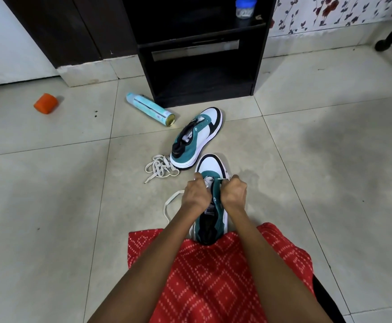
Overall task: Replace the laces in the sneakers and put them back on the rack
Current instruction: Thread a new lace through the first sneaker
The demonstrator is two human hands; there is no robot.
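While left hand (196,194) and right hand (233,194) pinch, lace (221,179) spans between.

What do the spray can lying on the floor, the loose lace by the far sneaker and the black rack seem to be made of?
The pale teal spray can looks metal: glossy printed body, shiny gold base rim. The loose off-white flat lace looks like woven fabric, matte and limp in a tangle. The black rack seems laminated board or painted wood, smooth with faint sheen.

- near sneaker (211,166) and far sneaker (196,138): teal, white, black
- lace (167,206) I grip: off-white
- my garment (213,276): red, white dotted diamonds
- spray can (149,109): pale turquoise
- rack (202,73): black
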